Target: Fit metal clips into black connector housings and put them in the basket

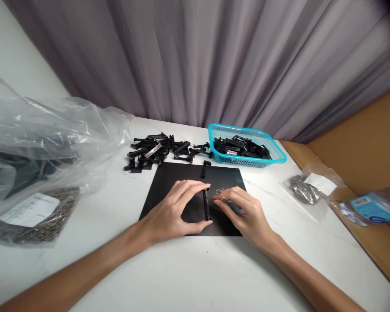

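Left hand (pixel 169 210) pinches a black part (pixel 206 204); a blue basket (pixel 243 162) holds others.

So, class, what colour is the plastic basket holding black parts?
The plastic basket is bright blue; the head view shows it.

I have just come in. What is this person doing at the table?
The person's left hand holds a slim black part by its two ends, over a black mat. The right hand is beside it, near small shiny pieces on the mat; whether it pinches one is hard to tell. A pile of black parts lies behind the mat, and more lie in a blue plastic basket.
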Demonstrator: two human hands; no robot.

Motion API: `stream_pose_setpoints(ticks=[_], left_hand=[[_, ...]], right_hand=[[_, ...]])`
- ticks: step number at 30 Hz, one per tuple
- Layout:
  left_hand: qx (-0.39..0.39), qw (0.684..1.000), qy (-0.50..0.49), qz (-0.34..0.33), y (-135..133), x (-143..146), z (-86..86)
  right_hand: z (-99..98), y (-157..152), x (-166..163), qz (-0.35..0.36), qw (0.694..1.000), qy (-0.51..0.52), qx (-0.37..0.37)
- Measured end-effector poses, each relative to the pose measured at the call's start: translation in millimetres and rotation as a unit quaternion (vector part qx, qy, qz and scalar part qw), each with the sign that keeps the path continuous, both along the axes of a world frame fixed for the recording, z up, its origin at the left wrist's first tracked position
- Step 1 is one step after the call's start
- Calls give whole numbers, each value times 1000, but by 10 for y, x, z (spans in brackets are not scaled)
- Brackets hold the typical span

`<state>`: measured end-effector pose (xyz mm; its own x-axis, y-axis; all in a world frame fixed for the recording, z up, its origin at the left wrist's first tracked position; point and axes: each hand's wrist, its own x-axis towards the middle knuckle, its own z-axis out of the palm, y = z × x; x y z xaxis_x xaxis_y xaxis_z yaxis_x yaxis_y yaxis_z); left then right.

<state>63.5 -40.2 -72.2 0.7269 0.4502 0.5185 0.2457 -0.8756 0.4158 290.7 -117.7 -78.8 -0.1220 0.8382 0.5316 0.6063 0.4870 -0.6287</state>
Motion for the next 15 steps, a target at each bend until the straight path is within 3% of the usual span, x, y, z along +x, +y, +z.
stream_pose_setpoints(ticks=[10, 15], left_hand=[[-77, 997, -11, -17, 9, 12, -17], [-126, 992, -13, -15, 16, -5, -38]], right_hand=[[-63, -10, 21, -75, 997, -27, -25], [-66, -2, 42, -61, 997, 1, -54]])
